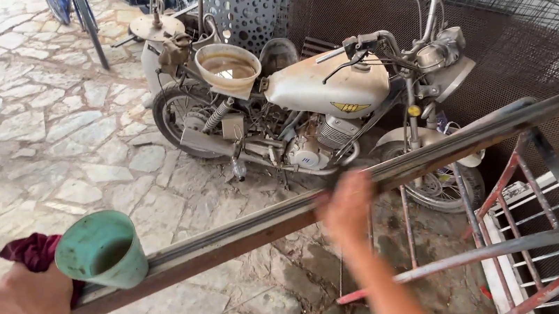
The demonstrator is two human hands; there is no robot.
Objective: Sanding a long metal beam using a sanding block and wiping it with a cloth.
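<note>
A stone-paved yard lies below me, with a dusty motorbike (310,115) parked against a mesh fence (528,2). My left hand (27,303) is closed around a green cup (102,249) and a dark red rag (0,287), resting on the low left end of a long metal bar (286,216). The cup tilts toward me and holds what looks like a little dark liquid. My right hand (347,205) is on the bar's middle, blurred, so I cannot tell whether its fingers are closed. The bar looks dark and streaked toward its upper right end and paler near the cup; I judge the wiping or coating partly done. A cream bucket (229,69) with brownish residue sits on the bike's seat. Red frames (539,218) stand at right.
</note>
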